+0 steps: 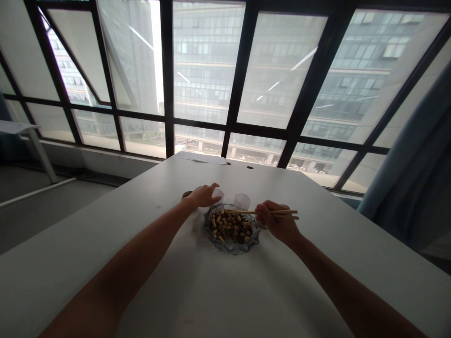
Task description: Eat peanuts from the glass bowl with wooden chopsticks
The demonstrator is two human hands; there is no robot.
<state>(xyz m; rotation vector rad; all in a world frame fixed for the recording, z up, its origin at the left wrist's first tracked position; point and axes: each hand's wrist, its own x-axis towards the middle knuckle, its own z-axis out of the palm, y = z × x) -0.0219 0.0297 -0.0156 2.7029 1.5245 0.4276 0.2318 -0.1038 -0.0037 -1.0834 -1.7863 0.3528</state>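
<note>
A clear glass bowl [231, 249] with a scalloped rim holds a heap of brown and tan nuts or beans [230, 226] on the white table. My right hand [278, 220] grips a pair of wooden chopsticks [287, 213], whose tips reach over the bowl's far left part. Whether anything is between the tips is too small to tell. Just past the bowl stand two small translucent cups, a left one [219, 193] and a right one [242, 202]. My left hand [205, 195], thumb and fingers apart, is beside the left cup and holds nothing.
A dark round object [186, 194] is partly hidden behind my left wrist. Papers [202, 158] lie at the far end of the white table [155, 277], near two dark round holes. Windows stand beyond, and a blue curtain [405, 159] hangs at the right.
</note>
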